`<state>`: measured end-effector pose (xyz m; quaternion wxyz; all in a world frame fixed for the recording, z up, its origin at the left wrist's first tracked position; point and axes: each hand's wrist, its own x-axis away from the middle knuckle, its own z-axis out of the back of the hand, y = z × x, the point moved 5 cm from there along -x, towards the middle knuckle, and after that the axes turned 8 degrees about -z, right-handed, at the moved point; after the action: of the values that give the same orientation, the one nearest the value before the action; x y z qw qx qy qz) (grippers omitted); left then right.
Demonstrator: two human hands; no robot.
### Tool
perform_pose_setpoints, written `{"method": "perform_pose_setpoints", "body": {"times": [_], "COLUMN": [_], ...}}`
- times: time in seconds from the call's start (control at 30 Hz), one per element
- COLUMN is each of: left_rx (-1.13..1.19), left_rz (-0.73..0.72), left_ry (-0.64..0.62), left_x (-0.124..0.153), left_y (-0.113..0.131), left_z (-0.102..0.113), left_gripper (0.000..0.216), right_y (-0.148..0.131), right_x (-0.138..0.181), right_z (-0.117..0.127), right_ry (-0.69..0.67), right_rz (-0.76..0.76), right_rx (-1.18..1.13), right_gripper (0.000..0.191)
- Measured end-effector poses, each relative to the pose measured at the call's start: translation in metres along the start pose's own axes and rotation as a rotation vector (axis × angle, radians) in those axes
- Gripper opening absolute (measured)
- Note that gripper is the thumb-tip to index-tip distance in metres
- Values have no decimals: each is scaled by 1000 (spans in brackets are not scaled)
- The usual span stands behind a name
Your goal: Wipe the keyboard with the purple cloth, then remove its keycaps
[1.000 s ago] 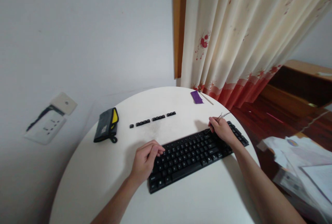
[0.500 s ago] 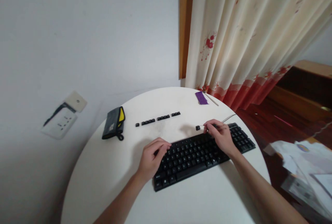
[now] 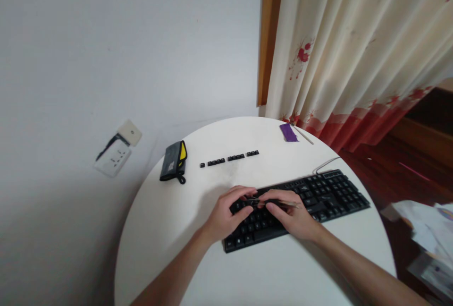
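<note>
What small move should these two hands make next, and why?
Probably the left hand should pinch whatever the thin tool carries at its tip and draw it off: the right hand holds that tool over the keyboard, and both hands' fingertips meet there.

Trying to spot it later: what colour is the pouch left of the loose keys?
The pouch is dark grey, yellow-edged; head view.

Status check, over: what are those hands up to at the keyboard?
Right hand grips thin metal tool, tip meeting left hand over keyboard. Loose keycaps rowed beyond. Pouch well aside.
</note>
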<state>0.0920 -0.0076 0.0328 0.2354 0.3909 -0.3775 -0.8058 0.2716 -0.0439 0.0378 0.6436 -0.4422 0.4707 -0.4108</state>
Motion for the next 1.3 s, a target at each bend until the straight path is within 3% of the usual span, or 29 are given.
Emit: {"method": "perform_pose_setpoints", "body": {"times": [0.73, 1.0, 1.3], "left_rx": [-16, -48, -93], "left_rz": [60, -87, -117], "left_ry": [43, 89, 141], "left_x": [3, -2, 0], "left_y": [-9, -4, -4], "left_z": [-2, 0, 2], "left_gripper": [24, 17, 19], "right_y": [2, 3, 7], "right_x": [-1, -2, -1], "right_z": [-4, -1, 1], "right_ry": [6, 85, 119], "right_rz": [88, 57, -17], "right_rx": [137, 162, 77], "right_gripper": [20, 19, 16]}}
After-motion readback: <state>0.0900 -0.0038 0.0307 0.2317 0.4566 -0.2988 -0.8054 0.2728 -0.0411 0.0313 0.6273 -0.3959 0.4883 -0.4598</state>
